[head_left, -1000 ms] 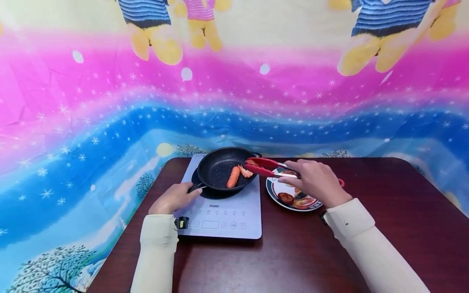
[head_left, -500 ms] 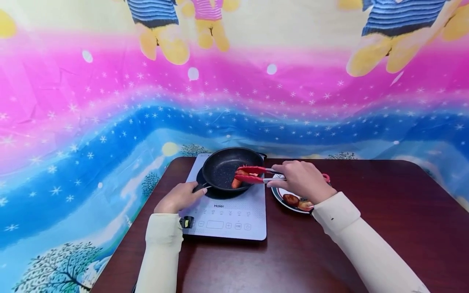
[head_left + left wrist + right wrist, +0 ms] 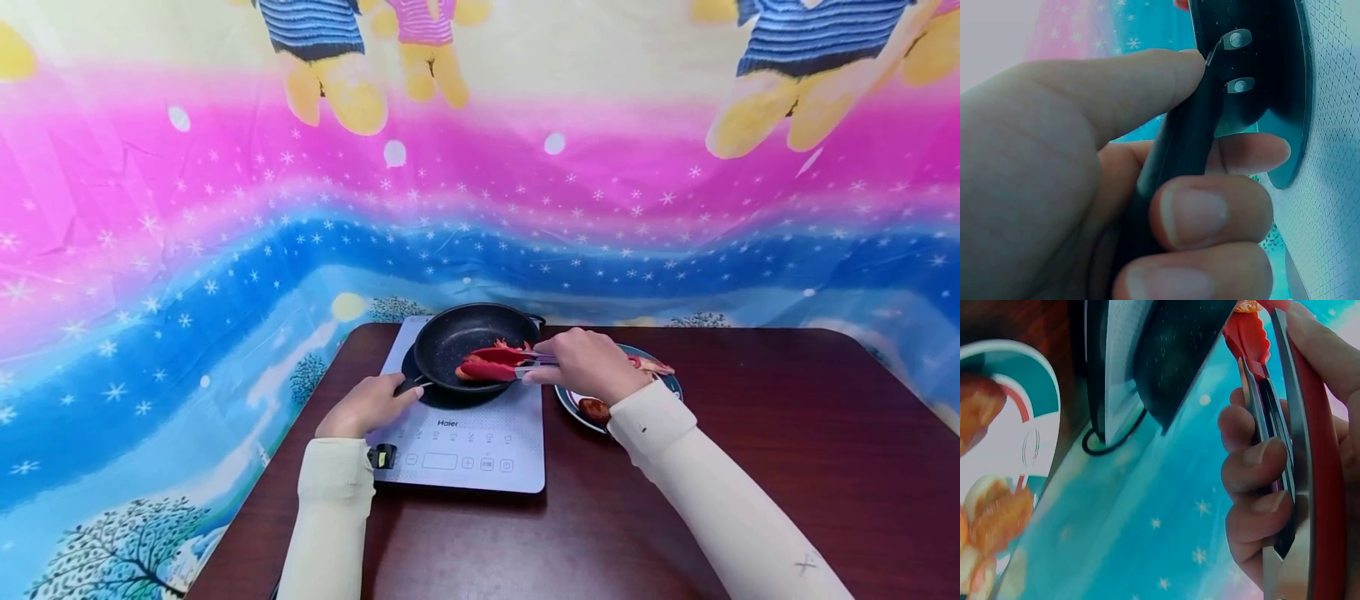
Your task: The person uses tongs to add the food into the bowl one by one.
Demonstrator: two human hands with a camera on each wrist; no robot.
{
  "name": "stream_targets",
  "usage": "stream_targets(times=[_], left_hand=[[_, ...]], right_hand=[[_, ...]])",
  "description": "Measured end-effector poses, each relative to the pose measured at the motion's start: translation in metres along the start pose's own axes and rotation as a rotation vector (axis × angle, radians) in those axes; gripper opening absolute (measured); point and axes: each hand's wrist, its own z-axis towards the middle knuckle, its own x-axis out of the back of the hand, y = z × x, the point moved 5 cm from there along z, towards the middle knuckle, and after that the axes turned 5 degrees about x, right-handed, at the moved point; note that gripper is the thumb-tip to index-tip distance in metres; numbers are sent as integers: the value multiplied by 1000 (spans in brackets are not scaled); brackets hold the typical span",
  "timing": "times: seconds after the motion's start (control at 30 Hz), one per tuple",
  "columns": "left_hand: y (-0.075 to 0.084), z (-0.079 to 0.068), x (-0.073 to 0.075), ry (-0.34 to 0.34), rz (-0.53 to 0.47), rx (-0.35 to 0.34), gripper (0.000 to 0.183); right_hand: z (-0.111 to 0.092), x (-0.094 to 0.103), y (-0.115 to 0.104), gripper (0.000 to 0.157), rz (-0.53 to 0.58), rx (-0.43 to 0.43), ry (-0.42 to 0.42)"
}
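Observation:
My left hand (image 3: 366,406) grips the black handle (image 3: 1179,150) of a frying pan (image 3: 442,342), thumb on top and fingers curled beneath in the left wrist view. The pan is on a white induction cooker (image 3: 480,479). A pair of red-tipped metal tongs (image 3: 1322,487) is held in my right hand (image 3: 588,364), fingers wrapped round its arms. The tongs' red tips (image 3: 491,367) are down in the pan, over an orange sausage (image 3: 461,374) that they mostly cover. Just behind the tips, a shrimp (image 3: 506,342) shows partly.
Right of the cooker stands a patterned plate (image 3: 1047,425) with several cooked food pieces, partly hidden by my right hand and sleeve in the head view. A dark wooden table (image 3: 465,542) carries everything. A printed cloth (image 3: 480,208) hangs behind it.
The tongs have moved left and down into the pan, from near the shrimp at its right side onto the sausage. My left hand keeps its hold on the handle.

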Motion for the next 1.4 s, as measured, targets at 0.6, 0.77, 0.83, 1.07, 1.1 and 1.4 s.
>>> stream_targets(times=[0.6, 0.77, 0.83, 1.07, 1.1, 1.4], left_hand=[[-1, 0, -3, -4, 5, 7, 47], [1, 0, -2, 0, -11, 1, 39], [2, 0, -1, -3, -20, 6, 35], [0, 2, -2, -9, -8, 31, 36], [0, 2, -2, -10, -8, 29, 36], [-1, 0, -1, -10, 8, 30, 45]], right_hand=[[21, -10, -8, 58, -108, -41, 43], [16, -8, -10, 57, -117, -37, -17], [16, -7, -10, 56, -119, -35, -22], [18, -10, -11, 58, -131, -57, -14], [17, -11, -11, 59, -132, -63, -13], [10, -15, -8, 66, -124, -96, 53]])
